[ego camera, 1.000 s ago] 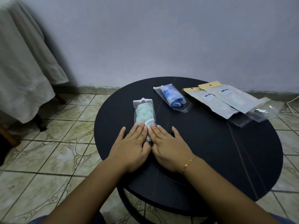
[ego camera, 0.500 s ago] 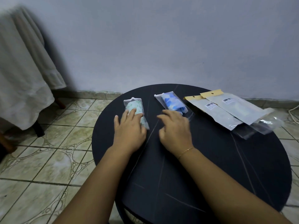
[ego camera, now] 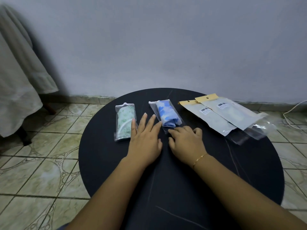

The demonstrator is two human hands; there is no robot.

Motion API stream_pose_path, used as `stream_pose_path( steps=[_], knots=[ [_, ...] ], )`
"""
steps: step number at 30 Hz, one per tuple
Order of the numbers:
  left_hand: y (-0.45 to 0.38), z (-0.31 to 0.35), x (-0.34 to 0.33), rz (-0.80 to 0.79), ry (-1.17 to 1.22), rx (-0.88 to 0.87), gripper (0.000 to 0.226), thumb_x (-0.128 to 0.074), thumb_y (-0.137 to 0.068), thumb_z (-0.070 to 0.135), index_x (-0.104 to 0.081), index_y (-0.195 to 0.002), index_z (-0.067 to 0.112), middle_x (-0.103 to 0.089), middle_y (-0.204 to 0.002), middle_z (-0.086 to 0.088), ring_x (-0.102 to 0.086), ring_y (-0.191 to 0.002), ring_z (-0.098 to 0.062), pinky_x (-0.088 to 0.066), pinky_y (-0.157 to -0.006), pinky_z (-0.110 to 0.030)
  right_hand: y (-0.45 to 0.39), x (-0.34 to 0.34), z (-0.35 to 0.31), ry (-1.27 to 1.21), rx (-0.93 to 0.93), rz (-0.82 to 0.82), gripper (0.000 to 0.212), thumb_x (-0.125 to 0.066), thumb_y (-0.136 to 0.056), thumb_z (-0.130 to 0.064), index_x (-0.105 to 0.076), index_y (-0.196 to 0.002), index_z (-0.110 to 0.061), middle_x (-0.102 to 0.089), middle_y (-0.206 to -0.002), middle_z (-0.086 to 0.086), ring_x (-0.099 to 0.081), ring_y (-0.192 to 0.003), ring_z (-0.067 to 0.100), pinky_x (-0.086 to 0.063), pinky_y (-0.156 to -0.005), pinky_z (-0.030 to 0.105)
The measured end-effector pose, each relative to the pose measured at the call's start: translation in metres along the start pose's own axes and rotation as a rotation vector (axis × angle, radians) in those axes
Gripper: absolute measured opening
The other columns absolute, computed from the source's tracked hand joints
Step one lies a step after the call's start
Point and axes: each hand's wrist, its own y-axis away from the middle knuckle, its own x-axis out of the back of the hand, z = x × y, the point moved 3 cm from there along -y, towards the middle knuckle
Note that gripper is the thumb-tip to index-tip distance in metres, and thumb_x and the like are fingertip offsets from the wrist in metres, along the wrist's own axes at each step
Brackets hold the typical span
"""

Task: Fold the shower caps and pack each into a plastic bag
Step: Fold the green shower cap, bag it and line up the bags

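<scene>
A round black desk [ego camera: 249, 171] stands on a tiled floor [ego camera: 41, 171] near a pale wall [ego camera: 166, 47]. On it lie a bagged green cap [ego camera: 125, 123] and a bagged blue cap [ego camera: 167, 116]. The left hand [ego camera: 144, 140] has a flat, spread grip, its fingers touching both bags. The right hand [ego camera: 187, 143] has a curled grip and touches the blue bag's near end.

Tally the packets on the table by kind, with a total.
Green cap in a clear bag: 1
Blue cap in a clear bag: 1
Tan-topped barcode packets: 2
Total: 4
</scene>
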Motion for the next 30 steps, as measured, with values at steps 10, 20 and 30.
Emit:
stream_pose_path(
  steps=[10, 20, 30],
  knots=[
    [0.057, 0.008, 0.009, -0.150, 0.258, -0.357, 0.073, -0.022, -0.075, 0.032, -0.024, -0.148, 0.027, -0.020, -0.156, 0.009, -0.019, -0.143, -0.008, -0.018, -0.118, -0.031, 0.100, 0.052, -0.014, -0.386, 0.206, 0.249, 0.037, -0.041, -0.073, -0.025, -0.071, -0.095, -0.027, -0.068, -0.079, -0.009, -0.058, -0.068, 0.019, -0.047, -0.059, 0.033],
    [0.090, 0.010, 0.013, -0.227, 0.204, -0.464, 0.080, -0.021, -0.069, 0.041, -0.028, -0.147, 0.028, -0.015, -0.154, 0.013, -0.006, -0.143, -0.002, -0.006, -0.116, -0.027, 0.114, 0.035, 0.015, -0.261, 0.303, -0.317, 0.086, 0.002, -0.064, -0.046, -0.005, -0.149, -0.035, 0.011, -0.145, -0.027, 0.013, -0.133, -0.014, -0.002, -0.111, 0.023],
    [0.095, 0.004, 0.016, -0.157, 0.413, -0.388, 0.057, -0.046, -0.078, 0.049, -0.036, -0.134, 0.044, -0.016, -0.149, 0.034, -0.041, -0.126, 0.007, -0.041, -0.096, -0.017, 0.122, 0.035, 0.023, -0.464, 0.297, -0.248, 0.065, -0.035, -0.071, -0.019, -0.040, -0.135, -0.029, -0.013, -0.155, -0.017, -0.008, -0.142, -0.003, -0.007, -0.118, 0.029]
  ],
)
